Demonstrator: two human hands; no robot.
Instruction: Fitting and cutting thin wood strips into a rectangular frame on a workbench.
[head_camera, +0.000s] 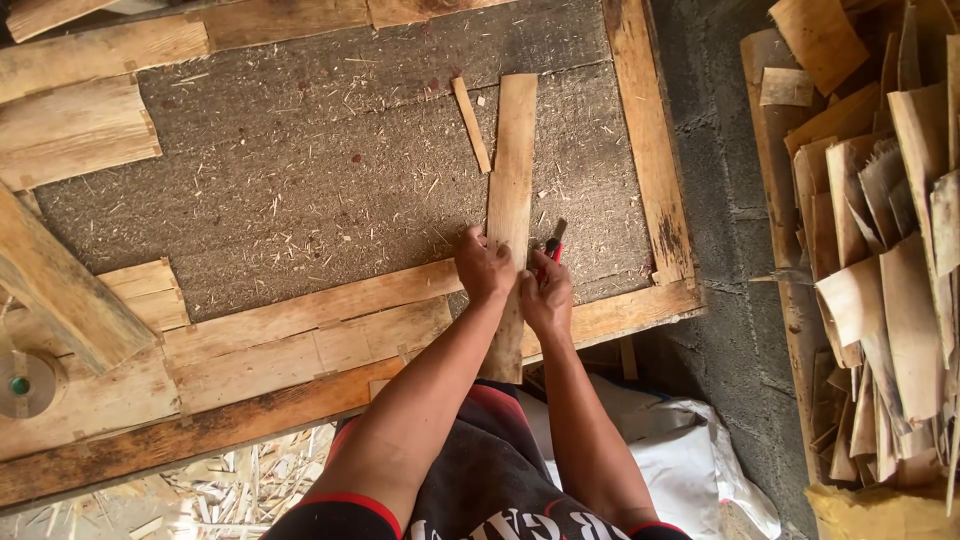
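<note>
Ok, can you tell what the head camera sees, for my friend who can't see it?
A person's left hand presses a long wooden strip onto a wood-framed workbench, while the right hand holds a red-handled knife against it. Thin wood sheets lean nearby.

The long plank (511, 190) is pale tan, and the thin strip (471, 124) beside it slightly yellower. The bench (300, 170) has a grey-brown mat flecked with pale splinters (a few reddish spots too), framed in honey-coloured boards. The knife (553, 245) shows a red and black handle. The stacked veneer sheets (880, 250) run beige to grey. The shorts (480, 470) are black with red trim.
</note>
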